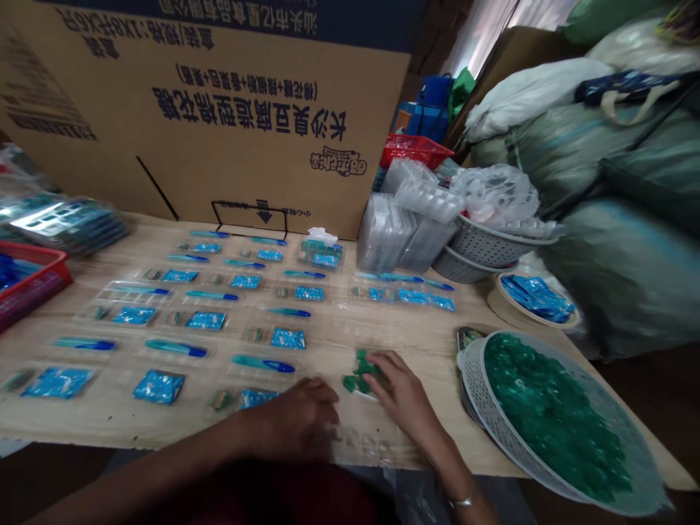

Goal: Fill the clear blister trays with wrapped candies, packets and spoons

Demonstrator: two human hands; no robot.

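Right now, the right hand is half-closed over green plastic pieces beside the white basket, while the left hand is resting curled, its hold unclear.

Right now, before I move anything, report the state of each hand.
Left hand: curled closed over the table; whether it holds anything cannot be told.
Right hand: fingers resting on green plastic pieces; whether it grips them cannot be told.

curled left hand, arched right hand
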